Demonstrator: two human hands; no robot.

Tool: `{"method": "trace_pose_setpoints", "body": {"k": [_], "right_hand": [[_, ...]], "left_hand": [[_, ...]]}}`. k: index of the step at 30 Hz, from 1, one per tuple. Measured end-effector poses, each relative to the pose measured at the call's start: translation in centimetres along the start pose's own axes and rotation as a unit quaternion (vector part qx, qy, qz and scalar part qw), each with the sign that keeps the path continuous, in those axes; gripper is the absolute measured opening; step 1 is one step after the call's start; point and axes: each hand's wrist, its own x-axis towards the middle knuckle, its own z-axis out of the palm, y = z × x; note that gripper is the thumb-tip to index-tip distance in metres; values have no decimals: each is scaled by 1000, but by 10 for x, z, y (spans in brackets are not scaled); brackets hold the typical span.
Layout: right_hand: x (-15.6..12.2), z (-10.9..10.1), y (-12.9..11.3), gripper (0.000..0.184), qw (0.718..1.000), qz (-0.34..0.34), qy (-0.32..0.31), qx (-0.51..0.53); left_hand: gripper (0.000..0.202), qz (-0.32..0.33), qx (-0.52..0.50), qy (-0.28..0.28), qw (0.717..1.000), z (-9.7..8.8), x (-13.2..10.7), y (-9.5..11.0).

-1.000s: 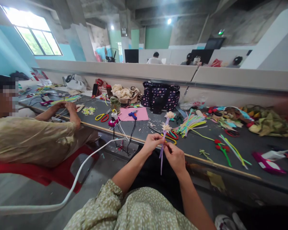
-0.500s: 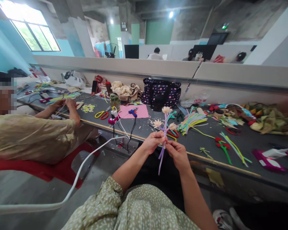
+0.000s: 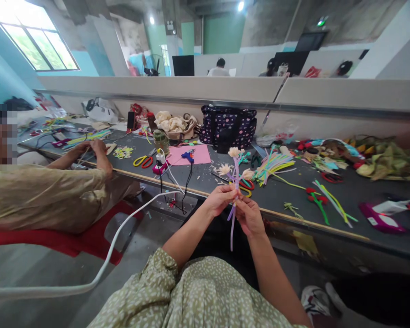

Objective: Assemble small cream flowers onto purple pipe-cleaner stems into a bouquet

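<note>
Just past the table's front edge I hold a pipe-cleaner flower spray, upright, with purple stems and cream blooms on top. My left hand is closed around the stems below the blooms. Pressed close beneath it, my right hand pinches the same stems with thumb and fingers. Loose purple stem ends hang down below both hands. Behind the spray, scissors with red and yellow handles lie on the table, partly hidden.
Pipe cleaners lie bundled right of the spray. A glue gun rests on pink paper; a dark patterned bag stands behind. A white cable crosses at left, near a co-worker's hands. A purple power strip sits right.
The view has tilted and shifted slightly. Both hands stay together on the stems, and the hanging stem ends have swung a little to the right.
</note>
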Motion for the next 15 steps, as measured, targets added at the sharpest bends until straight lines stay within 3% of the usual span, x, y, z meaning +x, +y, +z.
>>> {"method": "trace_pose_setpoints", "body": {"k": [3, 6, 8, 11, 15], "right_hand": [[2, 0, 0, 20, 993, -68, 40, -92], [2, -1, 1, 22, 958, -150, 84, -229], [1, -3, 4, 24, 915, -193, 114, -336], [-1, -3, 10, 29, 827, -238, 143, -489], [-1, -2, 18, 33, 730, -280, 161, -602]], "left_hand": [[31, 31, 28, 59, 997, -1, 2, -4], [32, 68, 65, 115, 989, -3, 0, -9], [31, 95, 98, 146, 980, -2, -3, -12], [28, 122, 125, 176, 969, 1, -6, -17], [30, 131, 138, 208, 959, 3, -5, -21]]}}
